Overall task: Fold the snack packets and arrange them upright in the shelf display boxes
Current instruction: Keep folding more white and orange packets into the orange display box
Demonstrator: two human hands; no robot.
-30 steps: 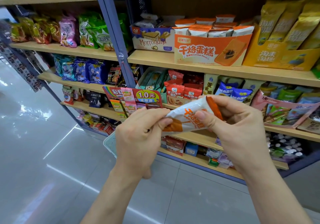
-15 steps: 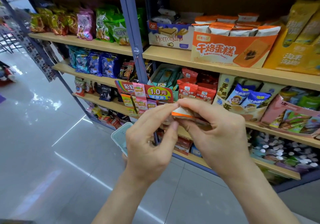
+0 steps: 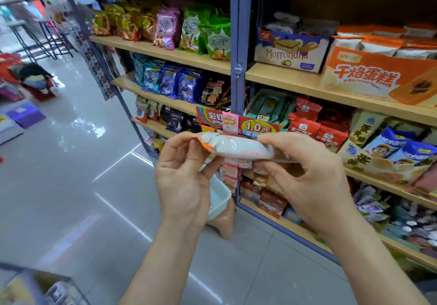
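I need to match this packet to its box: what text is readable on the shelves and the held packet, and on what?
"Morrondna": white and purple cardboard wafer box.
"干烙蛋糕": orange and cream cardboard display box, right of it.
"1.0元": red paper price tag, middle shelf edge.
"彩虹": red rainbow-striped pack, left of the tag.
White and orange plastic snack packet: print too blurred.
Everything else: too small or blurred.

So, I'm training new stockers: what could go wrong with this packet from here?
The left hand and right hand hold the snack packet by its ends, so it may slip, or squeezing may crush the contents. The orange display box looks full; forcing one more in could tip its neighbours.
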